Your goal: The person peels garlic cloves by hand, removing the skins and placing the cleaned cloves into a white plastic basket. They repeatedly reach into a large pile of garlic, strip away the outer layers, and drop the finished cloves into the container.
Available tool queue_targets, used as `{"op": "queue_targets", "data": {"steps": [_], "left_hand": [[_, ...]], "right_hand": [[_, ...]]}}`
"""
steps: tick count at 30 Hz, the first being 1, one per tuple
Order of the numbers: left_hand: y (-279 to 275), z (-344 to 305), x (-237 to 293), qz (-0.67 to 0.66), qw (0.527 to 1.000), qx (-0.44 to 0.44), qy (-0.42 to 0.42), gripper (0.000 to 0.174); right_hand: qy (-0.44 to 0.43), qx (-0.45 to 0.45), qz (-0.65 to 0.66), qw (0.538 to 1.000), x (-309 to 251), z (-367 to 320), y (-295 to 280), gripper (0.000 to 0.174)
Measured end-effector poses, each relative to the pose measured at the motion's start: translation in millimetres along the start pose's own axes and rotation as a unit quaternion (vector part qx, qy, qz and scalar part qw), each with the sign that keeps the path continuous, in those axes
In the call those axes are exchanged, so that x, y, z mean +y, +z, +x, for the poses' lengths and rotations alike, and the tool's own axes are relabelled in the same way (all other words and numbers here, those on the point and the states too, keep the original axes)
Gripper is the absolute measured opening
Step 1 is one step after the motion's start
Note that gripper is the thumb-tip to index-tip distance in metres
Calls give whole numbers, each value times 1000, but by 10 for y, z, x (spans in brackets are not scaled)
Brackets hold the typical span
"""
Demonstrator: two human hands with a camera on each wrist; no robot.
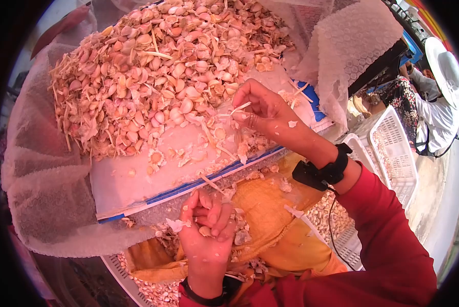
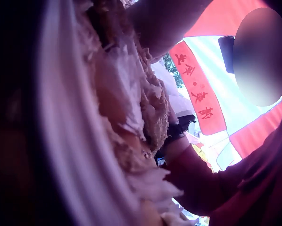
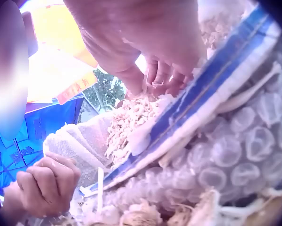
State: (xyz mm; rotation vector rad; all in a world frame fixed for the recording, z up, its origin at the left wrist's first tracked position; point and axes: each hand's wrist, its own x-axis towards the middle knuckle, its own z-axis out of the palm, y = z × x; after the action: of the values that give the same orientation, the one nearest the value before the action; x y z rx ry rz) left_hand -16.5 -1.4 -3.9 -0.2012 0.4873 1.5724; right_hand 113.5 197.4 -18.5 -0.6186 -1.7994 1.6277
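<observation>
- The left hand is at the lower centre of the head view, palm turned up, fingers curled around a small garlic clove. A papery flake of skin sits beside its thumb.
- The right hand, above and to the right of the left one near the middle of the frame, pinches a thin pale strip between thumb and finger. Small bits of skin cling to the hand.
- A large heap of garlic, pinkish cloves mixed with dry skins and stalks, fills the upper left and upper centre. It lies on a pale board with a blue edge, just beyond the hands.
- Cloudy bubble wrap drapes along the left side of the frame; more hangs at the upper right.
- Below the board, at the lower centre, lies an orange-yellow sack scattered with skins.
- Many pale cloves fill the bottom left, in a white crate. Another white crate stands at the right.
- Both wrists wear black straps; a red sleeve covers the right arm.
- At the far right edge sits a person in a white wide-brimmed hat.
- The left wrist view also shows a red panel with lettering at its upper right.
</observation>
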Motion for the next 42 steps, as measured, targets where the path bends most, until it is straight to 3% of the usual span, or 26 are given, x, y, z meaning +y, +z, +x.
{"op": "queue_targets", "data": {"steps": [3, 8, 11, 15, 18, 20, 22, 24, 26, 28, 29, 30, 33, 35, 39, 42], "left_hand": [[9, 33, -43, -2, 1000, 9, -8, 25], [52, 57, -76, -7, 1000, 9, -24, 25], [76, 63, -71, -28, 999, 30, -34, 26], [261, 62, -121, 24, 992, 126, -13, 27], [288, 96, -138, 16, 994, 108, -23, 28], [294, 104, -131, 13, 994, 107, -25, 29], [342, 120, -135, 20, 991, 132, -5, 30], [403, 158, -159, 32, 984, 172, 29, 31], [394, 174, -159, 59, 979, 189, 56, 32], [291, 189, -120, 51, 988, 136, 43, 32], [115, 176, -67, 59, 998, 20, 16, 33], [138, 145, -37, -1, 998, 68, -19, 32], [72, 194, -67, -21, 999, 11, -35, 28], [71, 209, -71, -20, 999, 7, -39, 28], [6, 242, -38, -31, 999, 29, -18, 26], [36, 236, -77, -32, 999, 12, -18, 24]], "right_hand": [[36, -14, 111, 993, -433, -181, 95, 25], [-6, -77, 298, 951, -559, -356, 260, 28], [9, -63, 283, 957, -711, -418, 311, 31], [12, -76, 381, 922, -793, -510, 429, 32], [41, -72, 426, 901, -870, -559, 463, 30], [42, -76, 399, 913, -867, -579, 460, 33], [-2, -106, 284, 953, -832, -560, 463, 37], [-94, -132, 65, 985, -743, -526, 461, 36], [-180, -94, -156, 966, -664, -484, 512, 26], [-193, -38, -225, 954, -616, -412, 439, 23], [-196, -10, -258, 946, -591, -376, 403, 23], [-175, 6, -247, 953, -583, -294, 279, 23], [-137, 36, -290, 946, -224, 157, -128, 21], [-173, 24, -330, 928, 96, 423, -288, 19], [-166, -21, -451, 876, 75, 620, -253, 23], [-141, 41, -462, 875, 88, 590, -168, 27]]}}
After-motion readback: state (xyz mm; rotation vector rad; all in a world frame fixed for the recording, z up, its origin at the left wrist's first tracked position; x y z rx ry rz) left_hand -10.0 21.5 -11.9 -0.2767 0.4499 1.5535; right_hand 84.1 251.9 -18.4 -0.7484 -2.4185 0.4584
